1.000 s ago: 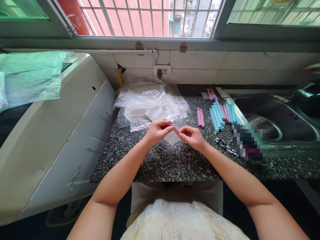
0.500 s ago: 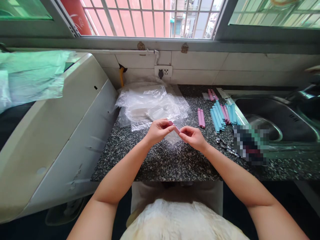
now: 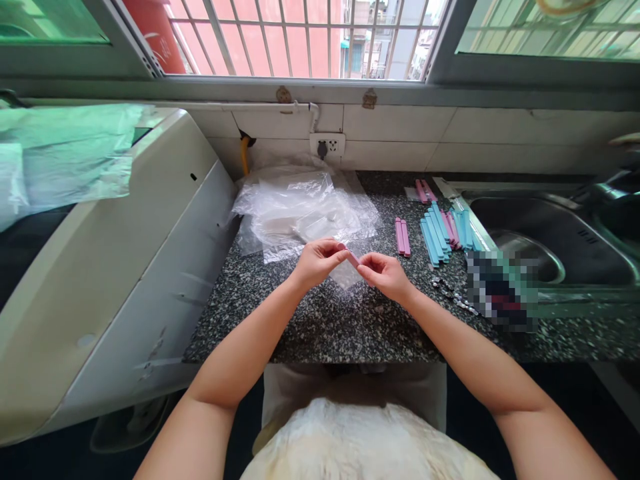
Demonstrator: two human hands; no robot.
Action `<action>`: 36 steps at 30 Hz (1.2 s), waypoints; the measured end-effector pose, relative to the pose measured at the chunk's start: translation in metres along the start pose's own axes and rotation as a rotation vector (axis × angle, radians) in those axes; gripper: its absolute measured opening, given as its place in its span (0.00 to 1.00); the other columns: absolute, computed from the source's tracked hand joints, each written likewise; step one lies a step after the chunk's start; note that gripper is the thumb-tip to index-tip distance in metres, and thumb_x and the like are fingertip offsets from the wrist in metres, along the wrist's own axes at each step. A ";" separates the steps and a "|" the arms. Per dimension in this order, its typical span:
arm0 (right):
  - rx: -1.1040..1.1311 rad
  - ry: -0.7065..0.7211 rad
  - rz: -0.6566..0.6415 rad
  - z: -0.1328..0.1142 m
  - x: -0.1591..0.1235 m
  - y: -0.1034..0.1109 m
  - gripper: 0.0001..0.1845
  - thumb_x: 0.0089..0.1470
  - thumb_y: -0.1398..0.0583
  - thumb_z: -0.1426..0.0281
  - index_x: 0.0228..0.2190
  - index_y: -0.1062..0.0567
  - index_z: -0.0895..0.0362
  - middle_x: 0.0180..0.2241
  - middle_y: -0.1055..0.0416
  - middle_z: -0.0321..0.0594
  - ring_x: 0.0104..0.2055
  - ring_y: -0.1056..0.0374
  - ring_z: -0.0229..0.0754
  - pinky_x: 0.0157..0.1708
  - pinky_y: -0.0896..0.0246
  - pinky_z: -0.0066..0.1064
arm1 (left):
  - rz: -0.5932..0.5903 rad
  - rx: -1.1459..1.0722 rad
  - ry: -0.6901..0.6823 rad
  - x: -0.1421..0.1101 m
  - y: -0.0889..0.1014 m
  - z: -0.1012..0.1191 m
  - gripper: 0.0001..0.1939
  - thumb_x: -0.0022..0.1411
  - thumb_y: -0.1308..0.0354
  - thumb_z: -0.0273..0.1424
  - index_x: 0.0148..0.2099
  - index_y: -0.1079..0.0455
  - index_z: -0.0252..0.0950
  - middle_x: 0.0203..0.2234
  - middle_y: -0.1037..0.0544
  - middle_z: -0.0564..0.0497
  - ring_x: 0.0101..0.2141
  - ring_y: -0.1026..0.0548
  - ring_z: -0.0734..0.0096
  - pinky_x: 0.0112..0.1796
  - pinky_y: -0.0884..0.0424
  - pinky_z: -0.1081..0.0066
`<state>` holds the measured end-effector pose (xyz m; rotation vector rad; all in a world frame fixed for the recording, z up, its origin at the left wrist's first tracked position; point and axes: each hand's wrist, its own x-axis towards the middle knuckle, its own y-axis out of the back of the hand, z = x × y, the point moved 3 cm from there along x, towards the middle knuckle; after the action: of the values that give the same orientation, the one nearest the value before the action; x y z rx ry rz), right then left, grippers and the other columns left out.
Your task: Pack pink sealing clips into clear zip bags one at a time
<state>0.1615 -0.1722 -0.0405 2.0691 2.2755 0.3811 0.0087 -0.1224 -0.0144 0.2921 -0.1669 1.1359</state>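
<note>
Both my hands meet over the speckled granite counter (image 3: 325,327). My left hand (image 3: 316,261) and my right hand (image 3: 386,275) each pinch one end of a short pink sealing clip (image 3: 351,257), fingers closed round it. A small clear plastic bag (image 3: 346,275) hangs under the clip, just above the counter. Behind my hands lies a heap of clear plastic bags (image 3: 300,210).
A pair of pink clips (image 3: 401,236) and a pile of blue and pink clips (image 3: 443,227) lie to the right, beside a steel sink (image 3: 550,233). A beaded chain (image 3: 453,295) rests near a blurred patch. A white appliance (image 3: 100,267) fills the left. A wall socket (image 3: 326,143) sits behind.
</note>
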 end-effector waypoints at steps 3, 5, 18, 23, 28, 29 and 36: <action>0.007 -0.013 0.008 0.001 0.001 0.001 0.17 0.45 0.39 0.56 0.24 0.31 0.57 0.17 0.41 0.30 0.19 0.47 0.31 0.18 0.52 0.25 | 0.005 -0.028 0.031 0.000 0.000 -0.001 0.12 0.49 0.39 0.38 0.23 0.30 0.34 0.20 0.31 0.54 0.24 0.36 0.78 0.26 0.38 0.74; 0.008 -0.022 0.016 0.001 0.001 0.002 0.18 0.44 0.39 0.55 0.23 0.32 0.57 0.17 0.41 0.30 0.19 0.47 0.31 0.18 0.52 0.25 | 0.006 -0.047 0.048 0.001 0.000 -0.002 0.12 0.49 0.39 0.39 0.23 0.31 0.34 0.19 0.31 0.54 0.23 0.36 0.78 0.25 0.38 0.74; -0.017 0.012 0.077 -0.003 0.001 0.011 0.18 0.44 0.39 0.54 0.23 0.31 0.57 0.18 0.40 0.31 0.21 0.47 0.31 0.20 0.53 0.26 | 0.041 -0.130 0.145 0.002 0.000 -0.008 0.16 0.45 0.37 0.43 0.26 0.29 0.34 0.17 0.31 0.55 0.21 0.38 0.80 0.23 0.40 0.75; -0.011 0.022 0.138 -0.007 0.002 0.020 0.17 0.45 0.39 0.55 0.23 0.31 0.57 0.18 0.41 0.31 0.20 0.49 0.31 0.19 0.54 0.26 | -0.117 -0.027 0.216 0.001 -0.002 -0.009 0.14 0.47 0.38 0.40 0.24 0.30 0.33 0.16 0.33 0.56 0.19 0.39 0.80 0.22 0.42 0.75; -0.014 0.032 0.171 -0.009 0.003 0.026 0.17 0.44 0.38 0.55 0.23 0.31 0.57 0.18 0.43 0.30 0.20 0.50 0.31 0.19 0.55 0.27 | -0.180 0.000 0.223 0.000 -0.003 -0.013 0.13 0.47 0.38 0.39 0.23 0.30 0.33 0.15 0.35 0.56 0.19 0.41 0.80 0.21 0.45 0.75; -0.016 0.035 0.176 -0.009 0.003 0.027 0.17 0.44 0.38 0.56 0.22 0.31 0.57 0.18 0.42 0.30 0.20 0.50 0.31 0.19 0.55 0.27 | -0.188 -0.003 0.221 0.000 -0.003 -0.013 0.13 0.47 0.38 0.39 0.24 0.30 0.33 0.15 0.35 0.56 0.19 0.41 0.80 0.21 0.45 0.75; -0.057 0.039 0.154 -0.010 0.004 0.029 0.15 0.45 0.38 0.57 0.23 0.30 0.57 0.19 0.40 0.31 0.21 0.49 0.31 0.21 0.53 0.27 | -0.185 -0.029 0.271 0.001 -0.004 -0.014 0.12 0.46 0.38 0.38 0.26 0.30 0.33 0.16 0.34 0.56 0.20 0.40 0.80 0.23 0.43 0.74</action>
<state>0.1871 -0.1680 -0.0247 2.2343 2.1059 0.4914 0.0129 -0.1188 -0.0282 0.1221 0.0821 0.9773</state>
